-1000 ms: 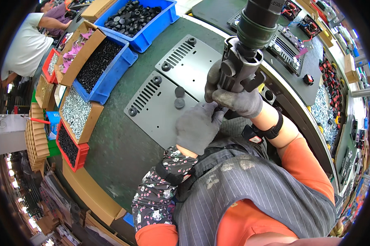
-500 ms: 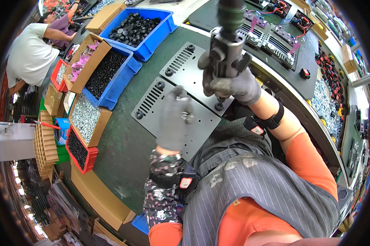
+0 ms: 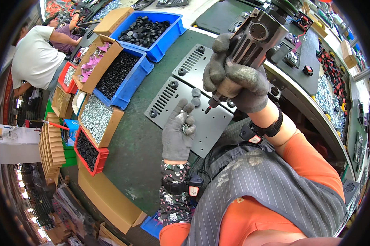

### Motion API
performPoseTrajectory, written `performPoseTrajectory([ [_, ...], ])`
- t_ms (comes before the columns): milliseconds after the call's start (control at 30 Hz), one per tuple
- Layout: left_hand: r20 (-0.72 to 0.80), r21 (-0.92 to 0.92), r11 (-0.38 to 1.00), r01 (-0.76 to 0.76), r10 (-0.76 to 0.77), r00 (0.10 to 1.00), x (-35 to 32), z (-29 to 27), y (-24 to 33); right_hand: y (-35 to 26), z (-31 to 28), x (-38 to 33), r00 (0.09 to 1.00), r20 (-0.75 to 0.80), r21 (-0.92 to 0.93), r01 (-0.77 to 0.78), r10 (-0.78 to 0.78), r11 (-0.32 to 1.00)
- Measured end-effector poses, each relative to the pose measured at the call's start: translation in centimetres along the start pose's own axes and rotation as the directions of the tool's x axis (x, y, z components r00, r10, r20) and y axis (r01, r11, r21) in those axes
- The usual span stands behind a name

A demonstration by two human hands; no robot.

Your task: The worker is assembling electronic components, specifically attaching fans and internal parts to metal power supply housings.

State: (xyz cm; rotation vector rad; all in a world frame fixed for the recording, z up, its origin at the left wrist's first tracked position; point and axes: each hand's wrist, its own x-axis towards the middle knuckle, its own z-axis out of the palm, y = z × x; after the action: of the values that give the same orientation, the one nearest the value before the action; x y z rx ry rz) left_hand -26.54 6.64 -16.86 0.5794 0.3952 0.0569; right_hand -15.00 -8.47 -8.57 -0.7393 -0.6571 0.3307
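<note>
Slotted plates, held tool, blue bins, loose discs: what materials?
Slotted plates: probably coated sheet metal; thin, flat, even satin grey with crisp holes.
Held tool: body likely metal, worn; dull grey with bright highlights on its edges.
Blue bins: likely moulded plastic, slight sheen; uniform colour, thick lipped rims.
Loose discs: rubber or plastic, can't tell which; matte dark grey.

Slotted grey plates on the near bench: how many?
2: the near plate, partly behind the left hand, and the far plate beside it, partly behind the right hand. Any stacked beneath would be hidden.
</note>
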Motion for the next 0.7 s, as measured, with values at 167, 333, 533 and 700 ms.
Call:
performPoseTrajectory([
  [167,-0.073,0.145,0.989,-0.017,0.027,0.997,-0.5,-0.4,-1.5,0.4,1.5,-0.3,0.998,-0.058,-0.029,-0.012,0.01,1.0],
  [333,0.095,-0.059,0.978,0.201,-0.195,0.976,-0.8,-0.8,-1.6,1.7,1.6,-0.5,0.996,-0.006,0.068,0.085,-0.085,0.994],
  [533,0.241,-0.229,0.917,0.326,-0.271,0.932,-0.9,-0.2,-2.0,2.1,1.3,-1.0,0.998,0.008,0.16,0.055,-0.057,0.986],
  [700,0.305,-0.279,0.885,0.374,-0.287,0.908,-0.6,0.7,-3.0,1.6,-0.2,-1.7,0.996,0.028,0.152,0.076,-0.081,0.985],
])
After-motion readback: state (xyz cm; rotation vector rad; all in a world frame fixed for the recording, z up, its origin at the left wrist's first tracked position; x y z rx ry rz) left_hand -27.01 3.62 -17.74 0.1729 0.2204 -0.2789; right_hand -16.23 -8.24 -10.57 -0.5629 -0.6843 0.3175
